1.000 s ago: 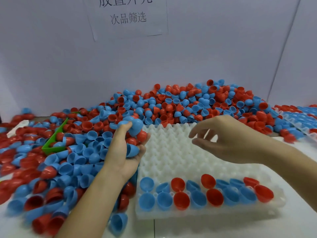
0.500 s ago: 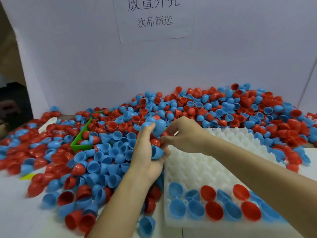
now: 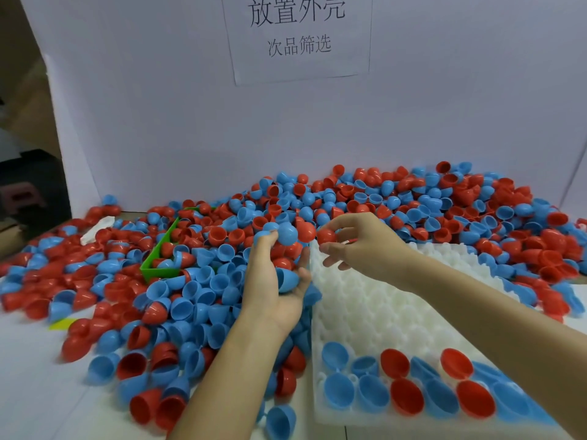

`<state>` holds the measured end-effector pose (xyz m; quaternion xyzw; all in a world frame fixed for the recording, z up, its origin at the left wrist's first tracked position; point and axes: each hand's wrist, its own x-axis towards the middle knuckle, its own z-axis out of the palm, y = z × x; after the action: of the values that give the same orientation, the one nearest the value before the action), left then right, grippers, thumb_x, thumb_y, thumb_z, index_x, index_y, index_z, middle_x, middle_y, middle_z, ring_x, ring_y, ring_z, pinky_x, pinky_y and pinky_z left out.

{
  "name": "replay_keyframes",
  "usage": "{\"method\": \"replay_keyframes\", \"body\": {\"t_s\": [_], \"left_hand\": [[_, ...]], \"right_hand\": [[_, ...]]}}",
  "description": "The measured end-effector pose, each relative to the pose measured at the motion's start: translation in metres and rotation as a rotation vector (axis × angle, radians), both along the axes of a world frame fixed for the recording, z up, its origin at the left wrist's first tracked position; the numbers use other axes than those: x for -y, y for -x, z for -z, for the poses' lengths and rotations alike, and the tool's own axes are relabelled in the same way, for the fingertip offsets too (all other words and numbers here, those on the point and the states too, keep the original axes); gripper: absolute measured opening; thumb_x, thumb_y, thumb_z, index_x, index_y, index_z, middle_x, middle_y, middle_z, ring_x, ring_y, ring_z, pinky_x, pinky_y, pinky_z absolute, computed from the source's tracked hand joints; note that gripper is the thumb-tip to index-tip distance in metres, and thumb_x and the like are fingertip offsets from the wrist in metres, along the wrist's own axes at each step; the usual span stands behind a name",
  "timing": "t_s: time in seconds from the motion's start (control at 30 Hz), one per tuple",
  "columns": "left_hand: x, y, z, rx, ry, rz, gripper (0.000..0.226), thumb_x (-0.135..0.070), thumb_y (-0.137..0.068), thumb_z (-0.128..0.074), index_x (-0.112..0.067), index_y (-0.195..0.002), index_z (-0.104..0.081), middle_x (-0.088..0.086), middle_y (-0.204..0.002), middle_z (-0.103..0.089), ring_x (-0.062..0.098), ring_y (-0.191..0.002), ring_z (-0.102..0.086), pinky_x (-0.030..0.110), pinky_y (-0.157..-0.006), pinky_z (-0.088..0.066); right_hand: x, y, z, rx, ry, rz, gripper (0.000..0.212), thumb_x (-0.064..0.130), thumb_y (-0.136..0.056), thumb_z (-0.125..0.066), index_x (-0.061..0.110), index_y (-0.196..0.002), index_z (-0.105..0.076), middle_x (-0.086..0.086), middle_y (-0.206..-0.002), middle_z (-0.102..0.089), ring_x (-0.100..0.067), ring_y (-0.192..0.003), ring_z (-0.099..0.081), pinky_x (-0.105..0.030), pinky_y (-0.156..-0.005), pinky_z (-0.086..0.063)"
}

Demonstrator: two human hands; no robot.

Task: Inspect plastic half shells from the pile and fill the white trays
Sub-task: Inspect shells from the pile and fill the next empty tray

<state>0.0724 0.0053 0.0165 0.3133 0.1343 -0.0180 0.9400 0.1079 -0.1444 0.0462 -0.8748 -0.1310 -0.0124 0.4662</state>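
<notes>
A big pile of red and blue plastic half shells [image 3: 397,201] covers the back and left of the table. My left hand [image 3: 273,281] is palm up at the tray's left edge and cradles a handful of shells [image 3: 287,235], blue and red. My right hand [image 3: 359,242] hovers over the far left corner of the white tray [image 3: 374,312] and pinches a red half shell [image 3: 327,235] between thumb and fingers. The tray's two nearest rows hold red and blue shells [image 3: 403,392]; my right forearm hides part of them.
A green bin [image 3: 155,262] lies half buried in shells left of my left hand. A white backboard with a printed paper sign [image 3: 297,33] stands behind the pile. Loose shells [image 3: 149,369] spread over the front left. A yellow scrap [image 3: 62,323] lies at the left.
My right hand came left to the handful in my left hand, took a red shell from it and has now drawn back a little to the right. The camera view shifted leftward.
</notes>
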Motion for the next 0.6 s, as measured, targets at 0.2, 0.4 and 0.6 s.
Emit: {"method": "replay_keyframes", "body": {"t_s": [0.2,0.4,0.6], "left_hand": [[0.000,0.000,0.001,0.032,0.031,0.003,0.031,-0.023,-0.089,-0.068,-0.010,-0.117,-0.064,0.009,-0.100,-0.065,0.015,-0.063,-0.068,0.018,-0.039,-0.042],[0.004,0.001,0.001,0.027,0.011,0.010,0.033,-0.023,-0.090,-0.067,-0.010,-0.121,-0.065,0.012,-0.106,-0.065,0.017,-0.069,-0.068,0.019,-0.041,-0.044],[-0.005,-0.002,0.000,0.042,-0.008,-0.019,0.025,-0.024,-0.091,-0.067,-0.012,-0.113,-0.064,0.009,-0.100,-0.065,0.017,-0.069,-0.068,0.020,-0.040,-0.043]], "right_hand": [[0.007,0.000,0.002,0.176,0.037,0.041,0.020,0.011,-0.093,-0.068,0.031,-0.094,-0.074,0.005,-0.105,-0.070,-0.015,-0.079,-0.072,-0.026,-0.067,-0.061],[0.003,-0.004,0.010,0.201,0.129,0.040,0.027,0.001,-0.094,-0.059,0.020,-0.092,-0.078,0.002,-0.092,-0.075,-0.006,-0.076,-0.072,-0.027,-0.071,-0.062],[0.007,-0.012,0.016,0.227,0.344,0.011,0.031,0.005,-0.093,-0.053,0.025,-0.105,-0.073,0.015,-0.088,-0.065,-0.002,-0.081,-0.059,-0.004,-0.060,-0.039]]}}
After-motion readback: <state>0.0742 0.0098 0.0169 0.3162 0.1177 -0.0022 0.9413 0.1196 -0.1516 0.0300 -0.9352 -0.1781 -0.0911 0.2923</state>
